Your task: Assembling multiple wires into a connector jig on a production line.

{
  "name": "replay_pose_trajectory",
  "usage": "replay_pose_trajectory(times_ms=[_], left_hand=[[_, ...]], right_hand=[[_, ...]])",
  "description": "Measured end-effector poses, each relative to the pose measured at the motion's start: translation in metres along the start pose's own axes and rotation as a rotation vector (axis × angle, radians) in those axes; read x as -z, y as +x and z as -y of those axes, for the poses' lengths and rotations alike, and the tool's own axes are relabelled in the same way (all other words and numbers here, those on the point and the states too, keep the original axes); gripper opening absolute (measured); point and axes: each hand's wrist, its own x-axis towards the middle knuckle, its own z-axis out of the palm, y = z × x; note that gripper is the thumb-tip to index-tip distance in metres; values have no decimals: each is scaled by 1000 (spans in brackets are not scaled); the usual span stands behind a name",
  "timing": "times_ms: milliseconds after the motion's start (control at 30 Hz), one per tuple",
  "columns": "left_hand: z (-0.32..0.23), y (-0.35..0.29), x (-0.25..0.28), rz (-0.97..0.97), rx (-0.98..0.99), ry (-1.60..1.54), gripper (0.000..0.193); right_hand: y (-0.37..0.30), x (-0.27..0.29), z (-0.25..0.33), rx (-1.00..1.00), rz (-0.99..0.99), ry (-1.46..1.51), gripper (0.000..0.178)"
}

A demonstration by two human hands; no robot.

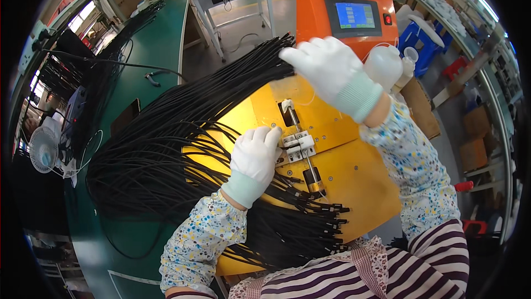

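My left hand (254,158), in a white glove, is closed at the left side of a small white clamping fixture (299,145). Its fingertips pinch a black cable (285,147) whose end lies at the fixture. Raised at the far side is my gloved right hand (332,69), beside the far ends of a thick bundle of black cables (221,83). The right fingers are curled together, and what they hold, if anything, is hidden. More black cables (298,232), with connector ends, lie close to my body. The fixture sits on a yellow metal plate (359,188) with metal rods on both sides.
An orange machine (315,14) with a lit screen (354,15) stands behind my right hand. Plastic bottles (384,67) are beside it. On the green table (127,238) to the left are pliers (155,77) and a small white fan (44,148).
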Motion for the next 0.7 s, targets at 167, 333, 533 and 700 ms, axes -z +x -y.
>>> replay_pose_trajectory(times_ms=[167, 333, 533, 700], left_hand=[[-3, 8, 10, 31, -111, 70, 29], [-36, 11, 63, 330, -105, -166, 34], [-43, 24, 41, 351, 425, -700, 24], [-38, 21, 22, 168, 264, -609, 18]], right_hand=[[-54, 6, -3, -206, 48, 142, 14], [-88, 9, 47, -257, 167, 709, 11], [-94, 20, 62, -235, 143, 911, 11], [-100, 26, 44, -543, 270, 1102, 15]])
